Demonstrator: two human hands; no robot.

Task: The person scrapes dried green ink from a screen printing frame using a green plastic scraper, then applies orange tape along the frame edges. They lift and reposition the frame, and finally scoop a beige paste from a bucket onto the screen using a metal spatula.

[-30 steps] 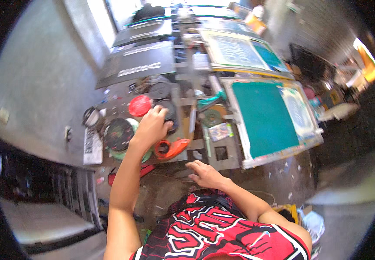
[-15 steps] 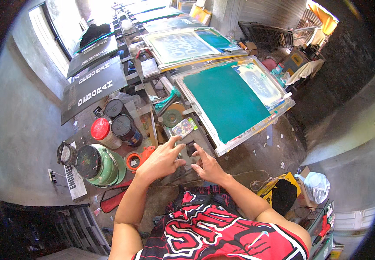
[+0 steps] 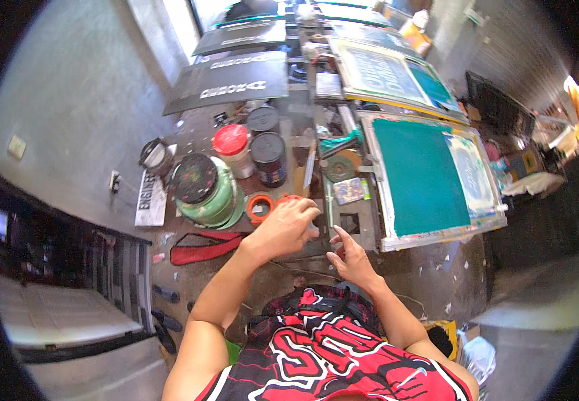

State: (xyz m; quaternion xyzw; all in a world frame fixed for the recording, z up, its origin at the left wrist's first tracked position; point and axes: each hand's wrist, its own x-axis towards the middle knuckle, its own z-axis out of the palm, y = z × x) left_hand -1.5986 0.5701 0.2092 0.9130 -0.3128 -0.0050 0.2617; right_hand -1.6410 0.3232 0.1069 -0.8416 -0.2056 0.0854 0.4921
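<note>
My left hand [image 3: 284, 228] hovers over the near edge of the bench, its fingers loosely bent and nothing visible in them. Just beyond it lie an orange ring-shaped roll [image 3: 260, 209] and another orange item [image 3: 289, 198], partly covered by the hand. My right hand [image 3: 355, 259] is to its right, index finger stretched and thumb apart, holding nothing. Ahead of the hands, a small colourful packet [image 3: 351, 190] lies beside a round greenish disc [image 3: 338, 169]. Right of these rests a framed printing screen [image 3: 420, 180] with a teal surface.
At left on the bench stand a green bucket [image 3: 212, 194] with a dark lid, a red-lidded tub [image 3: 235, 150] and a dark tub [image 3: 268, 160]. Black lettered boards [image 3: 229, 79] lie behind them. A second screen [image 3: 390, 77] sits farther back. A red strap-like item [image 3: 206, 247] lies at near left.
The view has swung left, so the bench and screens appear farther right. My left hand's fingers have bent more and come closer to the orange items. The right hand stays raised and empty.
</note>
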